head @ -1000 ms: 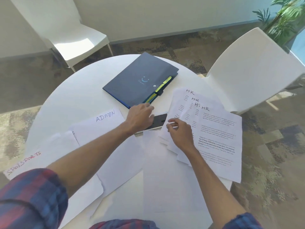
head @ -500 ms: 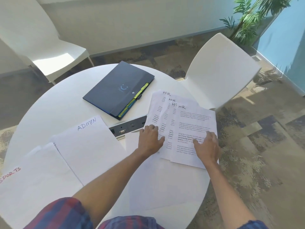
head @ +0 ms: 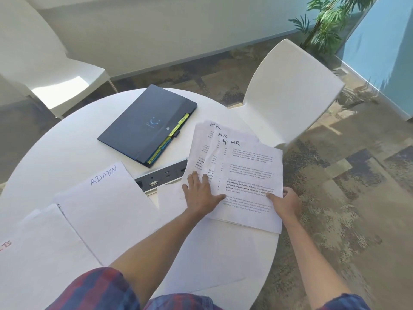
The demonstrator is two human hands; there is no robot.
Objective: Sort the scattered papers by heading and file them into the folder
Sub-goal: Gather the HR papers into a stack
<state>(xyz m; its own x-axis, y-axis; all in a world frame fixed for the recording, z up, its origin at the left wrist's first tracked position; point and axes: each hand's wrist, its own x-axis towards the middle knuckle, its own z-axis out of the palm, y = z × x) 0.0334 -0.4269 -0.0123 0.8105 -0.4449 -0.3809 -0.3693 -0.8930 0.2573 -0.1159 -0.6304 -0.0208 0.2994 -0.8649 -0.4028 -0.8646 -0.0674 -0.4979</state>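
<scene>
On the right side of the round white table point(head: 67, 142) lies a fanned stack of HR papers point(head: 248, 171); the left hand point(head: 201, 193) presses flat on its near left part, fingers straight; the right hand point(head: 285, 203) pinches the stack's right edge, thumb on top; the dark blue folder point(head: 143, 128) lies closed just beyond, coloured tabs showing; an ADMIN sheet point(head: 105, 198) rests to the left.

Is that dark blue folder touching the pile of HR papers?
Apart. The head view shows a strip of bare white table between the dark blue folder and the nearest edge of the HR papers.
</scene>
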